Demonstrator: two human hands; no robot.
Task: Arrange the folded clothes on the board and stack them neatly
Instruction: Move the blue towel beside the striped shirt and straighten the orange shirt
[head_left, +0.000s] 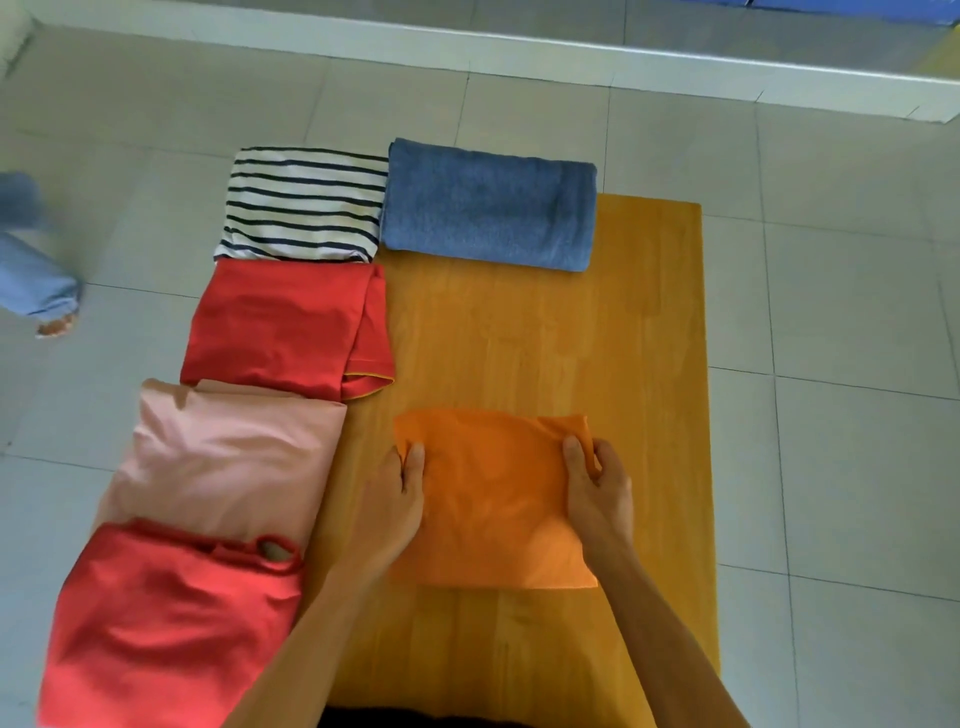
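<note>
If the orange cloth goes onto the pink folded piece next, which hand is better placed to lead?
Probably the left hand: it grips the orange cloth on the edge nearest the pink folded piece. The right hand holds the far edge.

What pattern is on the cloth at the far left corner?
White with dark navy stripes, head view.

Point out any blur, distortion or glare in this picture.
Head view: motion blur smears the passer-by's jeans leg at left; wide-angle bending curves the white ledge; soft daylight, no glare; both hands and the orange cloth stay sharp.
</note>
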